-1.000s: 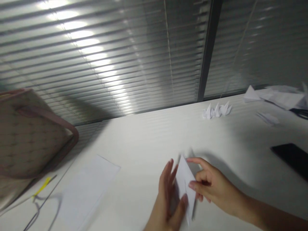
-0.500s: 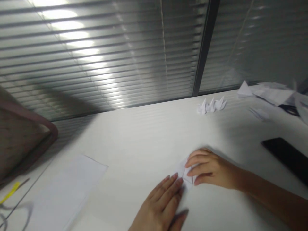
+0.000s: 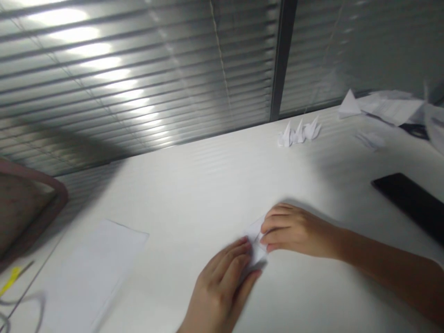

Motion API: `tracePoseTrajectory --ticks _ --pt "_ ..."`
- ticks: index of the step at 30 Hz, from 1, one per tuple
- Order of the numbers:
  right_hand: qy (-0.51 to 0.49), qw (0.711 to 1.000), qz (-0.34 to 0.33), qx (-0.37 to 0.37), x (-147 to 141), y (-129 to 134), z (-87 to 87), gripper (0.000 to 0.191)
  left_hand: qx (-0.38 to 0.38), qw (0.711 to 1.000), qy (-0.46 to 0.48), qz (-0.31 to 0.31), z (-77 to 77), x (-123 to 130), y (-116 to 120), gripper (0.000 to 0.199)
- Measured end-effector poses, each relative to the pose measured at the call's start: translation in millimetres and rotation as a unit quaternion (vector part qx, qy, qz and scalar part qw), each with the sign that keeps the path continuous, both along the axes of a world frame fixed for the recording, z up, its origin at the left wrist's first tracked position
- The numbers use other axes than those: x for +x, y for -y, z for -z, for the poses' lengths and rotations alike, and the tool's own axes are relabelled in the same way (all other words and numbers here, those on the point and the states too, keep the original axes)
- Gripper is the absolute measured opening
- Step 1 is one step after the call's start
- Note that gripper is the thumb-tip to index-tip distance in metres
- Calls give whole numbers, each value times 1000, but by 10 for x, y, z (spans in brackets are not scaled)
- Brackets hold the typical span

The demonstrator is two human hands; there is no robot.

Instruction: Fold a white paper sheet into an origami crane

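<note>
A small folded white paper (image 3: 256,249) lies on the white table between my hands. My left hand (image 3: 222,282) holds its near left side, fingertips on top and thumb along the lower edge. On the paper's right side, my right hand (image 3: 294,231) has its fingers bent together over the edge. The fingers hide part of the folds, and the picture is slightly blurred there.
Three folded paper figures (image 3: 300,133) stand in a row near the back edge. A black flat object (image 3: 411,203) lies at right, below loose papers (image 3: 391,106). White sheets (image 3: 90,273) and a cable with a yellow tag (image 3: 10,281) are at left.
My left thumb has come in against the paper's lower edge, and the left fingers have bent more. My right fingers have drawn closer together on the paper. The view has shifted a little.
</note>
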State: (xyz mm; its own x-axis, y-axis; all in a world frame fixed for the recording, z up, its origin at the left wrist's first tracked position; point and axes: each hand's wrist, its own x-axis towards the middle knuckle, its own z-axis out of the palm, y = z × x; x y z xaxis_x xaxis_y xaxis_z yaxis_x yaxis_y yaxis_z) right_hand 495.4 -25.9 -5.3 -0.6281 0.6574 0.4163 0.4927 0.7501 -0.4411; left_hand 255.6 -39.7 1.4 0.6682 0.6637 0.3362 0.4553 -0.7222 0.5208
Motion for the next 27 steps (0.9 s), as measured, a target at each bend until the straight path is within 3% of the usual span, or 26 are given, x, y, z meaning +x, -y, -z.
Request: tracePoseTrajectory --ticks 10,14,18,22,27 --pt "-47 997 -10 -64 -46 4 -6 17 -47 998 29 -38 -18 25 -41 11" --pt "-45 999 -5 -25 -85 72 -20 14 -45 998 25 -49 -2 38 -53 10" --pt "4 1000 -14 21 -96 115 12 18 -14 1000 21 -13 14 19 -17 10" --pt "16 999 -27 20 -36 66 46 18 73 996 -31 43 -10 -26 63 22" --pt "-40 994 9 -103 22 15 -10 14 127 976 -139 105 -89 -45 109 30"
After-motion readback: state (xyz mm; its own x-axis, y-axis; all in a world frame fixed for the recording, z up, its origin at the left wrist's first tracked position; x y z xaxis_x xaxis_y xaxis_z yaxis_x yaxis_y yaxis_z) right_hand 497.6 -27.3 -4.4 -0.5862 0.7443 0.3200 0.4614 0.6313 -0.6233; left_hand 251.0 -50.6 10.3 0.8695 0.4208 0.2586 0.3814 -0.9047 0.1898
